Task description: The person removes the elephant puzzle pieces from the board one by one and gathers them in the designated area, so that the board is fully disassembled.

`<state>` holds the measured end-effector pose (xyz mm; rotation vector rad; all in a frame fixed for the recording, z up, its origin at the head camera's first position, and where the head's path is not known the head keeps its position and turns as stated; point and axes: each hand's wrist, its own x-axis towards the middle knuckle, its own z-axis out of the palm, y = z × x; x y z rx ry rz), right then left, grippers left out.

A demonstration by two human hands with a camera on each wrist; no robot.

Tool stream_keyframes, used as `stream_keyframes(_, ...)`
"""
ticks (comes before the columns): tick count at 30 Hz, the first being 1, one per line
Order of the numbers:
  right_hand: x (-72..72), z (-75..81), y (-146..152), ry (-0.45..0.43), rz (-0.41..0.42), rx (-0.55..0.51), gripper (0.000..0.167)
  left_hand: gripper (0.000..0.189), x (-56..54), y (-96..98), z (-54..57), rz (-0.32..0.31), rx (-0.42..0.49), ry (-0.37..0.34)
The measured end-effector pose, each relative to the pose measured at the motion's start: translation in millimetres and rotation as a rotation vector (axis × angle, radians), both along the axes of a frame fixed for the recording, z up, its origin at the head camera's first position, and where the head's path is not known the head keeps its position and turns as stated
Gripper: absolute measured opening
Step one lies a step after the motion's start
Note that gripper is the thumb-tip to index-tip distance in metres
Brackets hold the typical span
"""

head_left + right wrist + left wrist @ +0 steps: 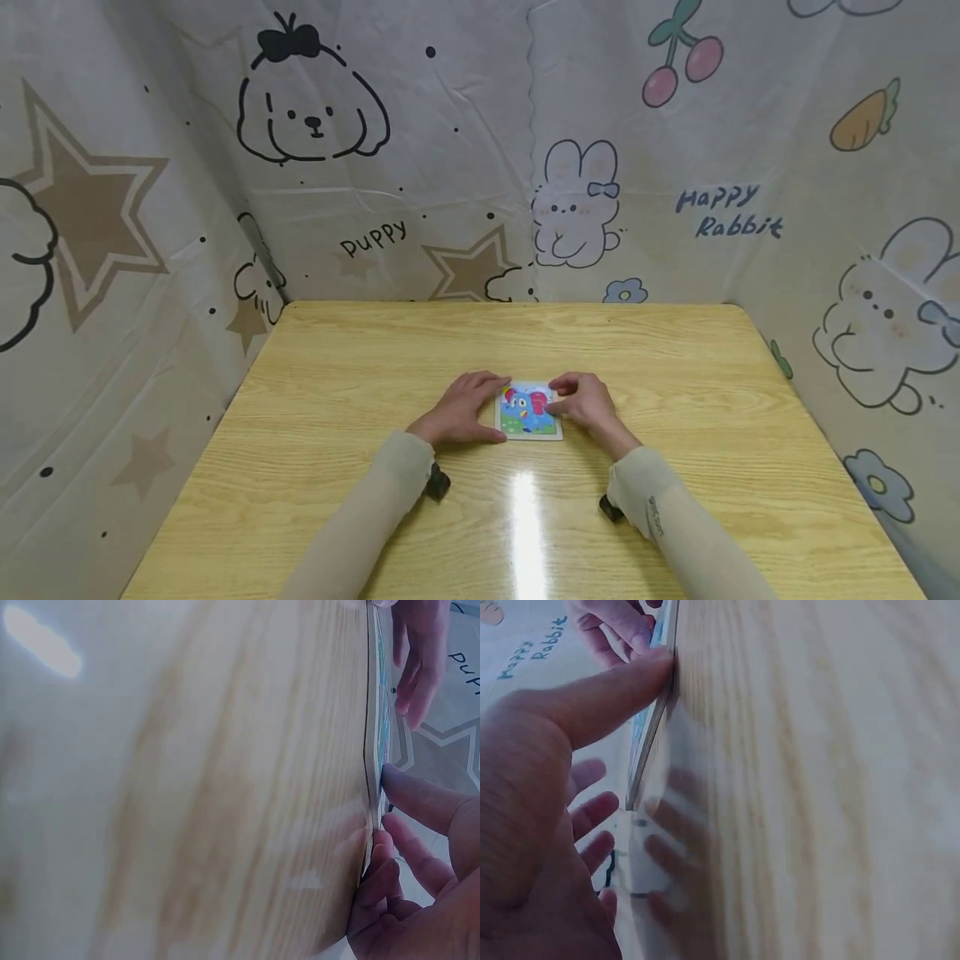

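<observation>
A small square jigsaw puzzle point(527, 423) with a blue elephant picture and a pale border lies flat on the wooden table. My left hand point(467, 408) holds its left side, thumb at the near corner and forefinger at the far corner. In the left wrist view, that thumb point(622, 694) touches the board's near edge while the other fingers are spread. My right hand point(588, 406) grips the far right part, its thumb over the picture beside the pink ear. Curled fingers point(379, 889) meet the board's right edge in the right wrist view; their exact contact is partly hidden.
The wooden table point(360, 350) extends around the puzzle. Behind it and at both sides hangs a pale curtain point(450, 108) printed with cartoons. Light glares off the tabletop between the forearms. A small black device point(437, 482) sits at the left wrist.
</observation>
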<state>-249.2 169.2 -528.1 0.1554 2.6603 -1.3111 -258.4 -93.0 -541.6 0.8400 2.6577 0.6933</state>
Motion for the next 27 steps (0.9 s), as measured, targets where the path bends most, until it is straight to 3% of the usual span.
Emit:
stream_keyframes(11,-1.5,0.7,0,0.000,0.000,0.009,0.033,0.071,1.7,8.0,5.4,-0.200,-0.059,0.037)
stream_keyframes(27,-1.5,2.3,1,-0.022,0.004,-0.002,0.034,0.067,5.1,13.9,7.6,-0.196,-0.114,0.040)
